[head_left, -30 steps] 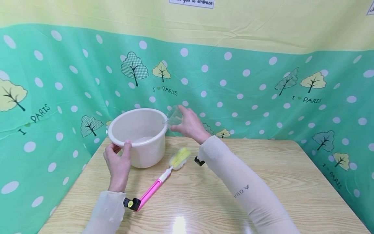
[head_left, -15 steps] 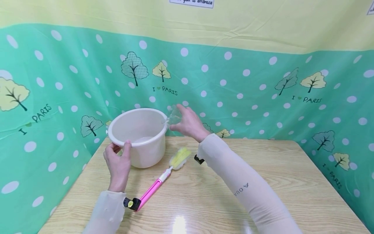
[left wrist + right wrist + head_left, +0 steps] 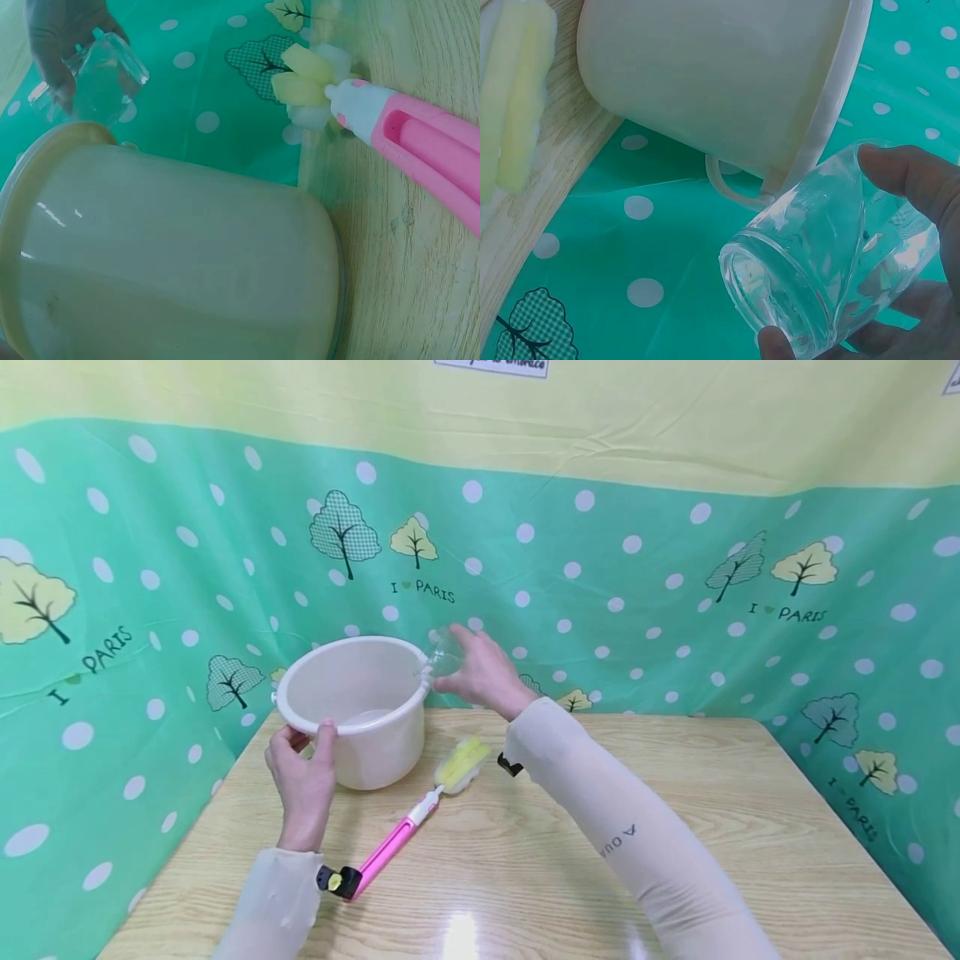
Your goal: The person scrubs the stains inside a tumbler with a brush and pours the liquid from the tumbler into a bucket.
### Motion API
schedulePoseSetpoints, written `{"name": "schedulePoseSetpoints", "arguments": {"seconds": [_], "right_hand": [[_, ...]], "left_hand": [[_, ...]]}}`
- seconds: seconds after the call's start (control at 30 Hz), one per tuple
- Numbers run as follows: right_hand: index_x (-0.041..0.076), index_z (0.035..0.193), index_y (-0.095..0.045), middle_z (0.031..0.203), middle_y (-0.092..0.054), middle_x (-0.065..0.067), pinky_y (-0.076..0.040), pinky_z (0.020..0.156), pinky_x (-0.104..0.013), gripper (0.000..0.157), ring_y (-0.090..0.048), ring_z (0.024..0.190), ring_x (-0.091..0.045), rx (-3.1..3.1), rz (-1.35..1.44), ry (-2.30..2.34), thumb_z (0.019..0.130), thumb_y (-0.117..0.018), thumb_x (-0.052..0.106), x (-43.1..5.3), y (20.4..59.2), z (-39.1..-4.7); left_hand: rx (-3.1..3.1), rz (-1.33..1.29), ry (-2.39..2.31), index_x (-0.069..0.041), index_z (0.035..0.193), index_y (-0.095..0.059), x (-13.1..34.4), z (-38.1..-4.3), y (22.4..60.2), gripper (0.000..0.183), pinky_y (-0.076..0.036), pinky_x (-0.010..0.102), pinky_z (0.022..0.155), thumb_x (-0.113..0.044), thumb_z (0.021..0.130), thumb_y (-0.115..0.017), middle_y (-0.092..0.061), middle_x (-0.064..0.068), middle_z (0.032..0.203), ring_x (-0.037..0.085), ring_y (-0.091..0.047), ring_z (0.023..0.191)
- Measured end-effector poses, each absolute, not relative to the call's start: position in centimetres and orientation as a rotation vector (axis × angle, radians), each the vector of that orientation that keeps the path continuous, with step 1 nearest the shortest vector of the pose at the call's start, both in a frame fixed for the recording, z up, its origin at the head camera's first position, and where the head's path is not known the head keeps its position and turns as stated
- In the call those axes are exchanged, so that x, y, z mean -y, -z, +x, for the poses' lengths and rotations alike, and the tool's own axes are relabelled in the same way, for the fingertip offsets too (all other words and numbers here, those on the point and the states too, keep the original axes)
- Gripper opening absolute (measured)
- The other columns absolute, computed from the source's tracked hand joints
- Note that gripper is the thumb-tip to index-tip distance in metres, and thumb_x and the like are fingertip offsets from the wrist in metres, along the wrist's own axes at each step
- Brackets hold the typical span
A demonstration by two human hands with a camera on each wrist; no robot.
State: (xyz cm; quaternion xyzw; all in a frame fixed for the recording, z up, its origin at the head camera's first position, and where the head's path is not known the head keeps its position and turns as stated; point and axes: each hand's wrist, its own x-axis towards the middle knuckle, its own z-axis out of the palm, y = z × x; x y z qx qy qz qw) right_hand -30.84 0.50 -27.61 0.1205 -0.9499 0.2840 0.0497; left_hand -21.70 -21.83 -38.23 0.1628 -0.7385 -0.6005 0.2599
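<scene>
1. The glass [image 3: 810, 240], transparent, is held tilted above the tabletop [image 3: 750, 810] at the right side of the bucket's rim; whether the rim is touched cannot be told.
2. The glass is gripped by the right hand [image 3: 483, 672], with the thumb and fingers placed on opposite sides; in the right wrist view a fingertip is seen at its thick-ringed end.
3. The bucket [image 3: 378, 756], off-white, is set on the tabletop with its mouth upward. In the right wrist view a curved loop [image 3: 724, 186] is seen below the rim, near the glass.
4. The near rim of the bucket is grasped by the left hand [image 3: 303, 777]; the thumb is laid on the rim and the fingers are bent beneath it.
5. The brush [image 3: 416, 818] is laid diagonally in front of the bucket, its yellow-and-white sponge pointed away and its pink handle pointed toward the left cuff.
6. Both forearms are covered by pale sleeves [image 3: 600, 810], the right one marked with dark letters; a black device [image 3: 341, 882] is worn at each cuff.
7. The tabletop, wood-grained, is backed by a green curtain [image 3: 600, 552], dotted white, printed with trees and topped by a yellow band.
</scene>
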Motion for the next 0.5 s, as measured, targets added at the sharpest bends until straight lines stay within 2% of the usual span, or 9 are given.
{"name": "schedulePoseSetpoints", "arguments": {"seconds": [0.5], "right_hand": [[0.023,0.151,-0.025,0.152,-0.032,-0.006,-0.036,0.103,-0.052,0.101,-0.034,0.136,-0.029,2.917,0.367,-0.839,0.07,-0.084,0.035,-0.33,27.21,-30.79]], "left_hand": [[2.008,0.444,1.624,-0.005,0.134,-0.038,21.79,-21.63,38.16,0.063,-0.031,0.045,0.1,-0.048,0.091,-0.056,-0.032,0.008,0.13,0.022,-0.033,0.121]]}}
